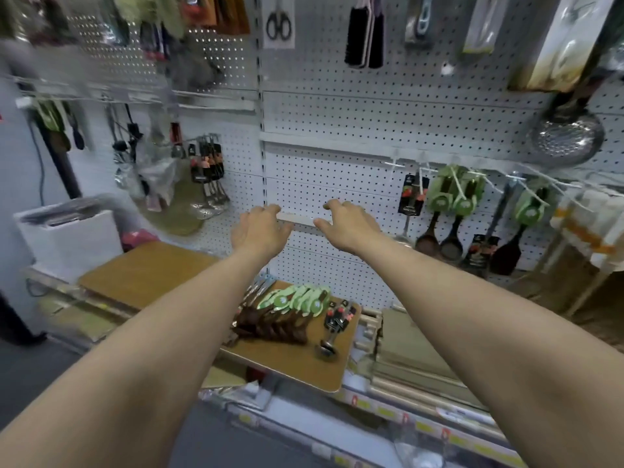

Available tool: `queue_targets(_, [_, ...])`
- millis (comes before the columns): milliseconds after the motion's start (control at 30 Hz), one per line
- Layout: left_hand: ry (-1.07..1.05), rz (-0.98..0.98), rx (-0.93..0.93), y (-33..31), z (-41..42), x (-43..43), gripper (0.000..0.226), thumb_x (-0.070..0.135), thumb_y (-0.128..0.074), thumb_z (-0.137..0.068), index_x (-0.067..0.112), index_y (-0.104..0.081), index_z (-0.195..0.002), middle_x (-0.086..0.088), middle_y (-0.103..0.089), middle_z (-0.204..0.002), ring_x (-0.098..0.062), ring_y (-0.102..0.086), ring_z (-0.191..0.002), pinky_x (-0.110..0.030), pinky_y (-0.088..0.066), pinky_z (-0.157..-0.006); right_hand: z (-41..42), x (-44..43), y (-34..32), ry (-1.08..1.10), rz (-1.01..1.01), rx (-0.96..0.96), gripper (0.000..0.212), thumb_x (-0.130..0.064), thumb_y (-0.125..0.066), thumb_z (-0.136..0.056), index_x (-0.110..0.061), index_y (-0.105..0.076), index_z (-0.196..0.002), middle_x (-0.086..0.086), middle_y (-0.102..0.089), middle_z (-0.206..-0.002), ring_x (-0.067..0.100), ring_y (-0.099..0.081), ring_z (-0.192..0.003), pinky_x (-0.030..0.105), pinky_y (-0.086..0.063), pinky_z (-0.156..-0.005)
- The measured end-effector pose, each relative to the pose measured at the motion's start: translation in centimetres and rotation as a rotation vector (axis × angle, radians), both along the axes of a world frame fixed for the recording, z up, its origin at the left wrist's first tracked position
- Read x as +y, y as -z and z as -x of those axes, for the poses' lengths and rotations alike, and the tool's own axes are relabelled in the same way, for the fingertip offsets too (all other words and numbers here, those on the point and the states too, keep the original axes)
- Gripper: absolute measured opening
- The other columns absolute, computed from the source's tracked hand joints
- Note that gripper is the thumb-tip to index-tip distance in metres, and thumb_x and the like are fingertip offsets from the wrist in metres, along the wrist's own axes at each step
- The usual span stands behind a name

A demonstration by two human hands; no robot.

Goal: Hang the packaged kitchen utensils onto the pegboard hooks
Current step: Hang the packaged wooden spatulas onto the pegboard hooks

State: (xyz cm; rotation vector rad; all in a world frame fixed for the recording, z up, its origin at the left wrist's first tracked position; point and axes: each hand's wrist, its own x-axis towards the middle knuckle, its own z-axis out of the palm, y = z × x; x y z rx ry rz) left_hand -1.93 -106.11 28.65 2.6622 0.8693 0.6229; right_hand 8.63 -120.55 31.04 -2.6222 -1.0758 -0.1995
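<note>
Left hand (261, 231) grip: fingers curled over left end of pale rail (299, 219). Right hand (351, 228) grip: thumb under right end, fingers curled above. Rail against pegboard (337, 113). Packaged utensils (290, 315) piled on brown tabletop (304, 363) below hands; hung utensils (452, 201) at right.

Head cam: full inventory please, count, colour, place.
pegboard: one, white, back wall
strip: one, white, pegboard centre
scissors: one, black, top
brush: one or two, black, top
skimmer: one, steel, upper right
hung spoons: several, brown, green cards, right hooks
spoon stack: one, brown, green cards, right board
boards: two, brown, lower shelf
left hand: at strip, grip unclear
right hand: at strip, grip unclear
</note>
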Motion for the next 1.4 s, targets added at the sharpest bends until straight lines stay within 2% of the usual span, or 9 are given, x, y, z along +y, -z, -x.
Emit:
queue_targets(300, [-0.132,0.058,0.032,2.8,3.0,12.7,0.055,0.050,-0.052,-0.096,0.026,-0.046,-0.145,-0.010,-0.051,-0.145,-0.036,-0.045,-0.131,-0.046,-0.044,-0.101,1.1,15.2,3.0,-0.117,0.043,0.040,0.057,-0.052,-0.046,-0.099,-0.020,-0.042,-0.147,0.011,-0.050,-0.146,0.032,-0.049,-0.131,0.043,-0.047,-0.098])
queue_targets(700, [-0.190,0.110,0.094,4.8,-1.8,34.4,0.048,0.052,-0.052,-0.095,0.028,-0.051,-0.137,-0.010,-0.055,-0.134,-0.035,-0.051,-0.122,-0.046,-0.048,-0.094,-5.1,37.0,6.2,-0.183,0.116,0.124,0.059,-0.049,-0.047,-0.100,-0.016,-0.041,-0.149,0.015,-0.049,-0.146,0.035,-0.050,-0.130,0.045,-0.048,-0.102])
queue_targets(767, [-0.195,0.119,0.097,5.4,-2.5,37.5,0.049,0.052,-0.053,-0.095,0.027,-0.050,-0.137,-0.010,-0.055,-0.134,-0.035,-0.051,-0.122,-0.045,-0.047,-0.093,-6.0,40.0,6.8,-0.189,0.129,0.134,0.059,-0.050,-0.047,-0.100,-0.015,-0.043,-0.148,0.015,-0.052,-0.144,0.035,-0.052,-0.128,0.044,-0.050,-0.098])
queue_targets(867, [-0.172,0.124,0.113,7.3,-3.4,41.5,0.053,0.053,-0.053,-0.094,0.026,-0.049,-0.140,-0.010,-0.058,-0.132,-0.034,-0.054,-0.120,-0.045,-0.049,-0.093,-7.3,44.0,8.5,-0.188,0.143,0.170,0.054,-0.048,-0.047,-0.101,-0.014,-0.046,-0.143,0.016,-0.055,-0.139,0.034,-0.055,-0.123,0.039,-0.049,-0.088])
queue_targets(967, [-0.149,0.168,0.143,10.1,-4.7,46.0,0.054,0.052,-0.055,-0.094,0.022,-0.051,-0.139,-0.013,-0.060,-0.132,-0.035,-0.056,-0.120,-0.047,-0.050,-0.095,-8.3,47.5,10.6,-0.165,0.149,0.236,0.055,-0.046,-0.048,-0.101,-0.016,-0.041,-0.147,0.016,-0.054,-0.141,0.034,-0.053,-0.126,0.039,-0.047,-0.094])
queue_targets(1100, [-0.093,0.290,0.180,14.6,-6.6,51.8,0.053,0.048,-0.057,-0.094,0.019,-0.051,-0.139,-0.013,-0.060,-0.133,-0.034,-0.057,-0.118,-0.043,-0.050,-0.095,-9.6,51.7,14.6,-0.096,0.169,0.344,0.057,-0.046,-0.048,-0.102,-0.015,-0.040,-0.149,0.016,-0.056,-0.139,0.033,-0.055,-0.126,0.039,-0.045,-0.099])
queue_targets(1300, [0.034,0.481,0.262,22.5,-8.2,59.1,0.052,0.046,-0.059,-0.094,0.017,-0.054,-0.137,-0.011,-0.062,-0.130,-0.030,-0.059,-0.116,-0.042,-0.052,-0.093,-10.2,57.0,22.1,0.121,0.160,0.593,0.054,-0.047,-0.049,-0.102,-0.006,-0.053,-0.138,0.016,-0.060,-0.134,0.033,-0.057,-0.122,0.038,-0.047,-0.096])
queue_targets(1333, [0.044,0.498,0.288,24.0,-8.3,60.0,0.052,0.046,-0.058,-0.095,0.017,-0.054,-0.137,-0.011,-0.063,-0.128,-0.030,-0.059,-0.116,-0.040,-0.052,-0.091,-10.2,57.7,23.6,0.149,0.158,0.638,0.049,-0.045,-0.050,-0.102,-0.005,-0.058,-0.130,0.017,-0.063,-0.125,0.033,-0.059,-0.117,0.037,-0.047,-0.094])
queue_targets(1400, [0.065,0.523,0.319,26.7,-8.4,61.3,0.051,0.045,-0.058,-0.096,0.015,-0.054,-0.137,-0.013,-0.066,-0.122,-0.030,-0.061,-0.112,-0.038,-0.051,-0.085,-9.9,58.9,27.0,0.215,0.155,0.733,0.038,-0.043,-0.051,-0.102,-0.007,-0.064,-0.102,0.012,-0.064,-0.096,0.029,-0.064,-0.096,0.034,-0.049,-0.079])
